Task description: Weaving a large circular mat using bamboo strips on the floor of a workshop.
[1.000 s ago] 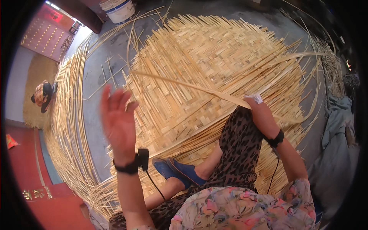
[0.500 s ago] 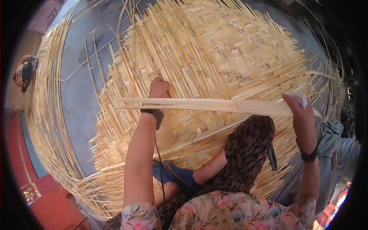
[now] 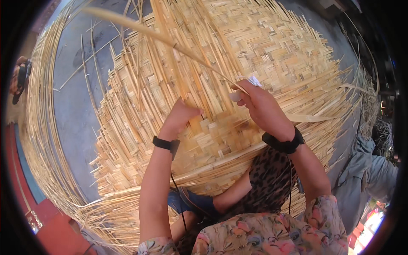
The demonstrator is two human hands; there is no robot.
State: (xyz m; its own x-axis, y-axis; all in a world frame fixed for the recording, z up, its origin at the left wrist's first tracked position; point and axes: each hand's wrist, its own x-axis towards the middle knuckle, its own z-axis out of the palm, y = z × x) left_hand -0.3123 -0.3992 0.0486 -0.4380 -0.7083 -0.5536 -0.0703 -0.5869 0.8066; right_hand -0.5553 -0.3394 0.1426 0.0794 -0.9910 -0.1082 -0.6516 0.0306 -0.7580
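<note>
A large mat of woven split bamboo (image 3: 276,53) lies spread before me. My right hand (image 3: 267,109) is closed round one long bamboo strip (image 3: 187,52), which slants over the mat toward the far left. White wrapping (image 3: 254,80) shows on a finger of that hand. To its left, my left hand (image 3: 179,117) is closed on several bamboo strips (image 3: 172,68) that run away from it toward the far edge and look raised off the weave. Its fingertips are partly hidden. Both wrists wear black bands.
Long loose strip ends (image 3: 42,114) curve along the left side over a grey floor (image 3: 70,93). My bent leg in spotted cloth (image 3: 272,176) and a blue shoe (image 3: 191,202) rest on the mat's near part. Grey cloth (image 3: 361,165) lies at the right; a red object (image 3: 53,227) at the lower left.
My right hand has swung from the far right in toward the middle. Its strip, earlier lying crosswise, now points to the far left. My left hand has come slightly nearer, with strips lifted.
</note>
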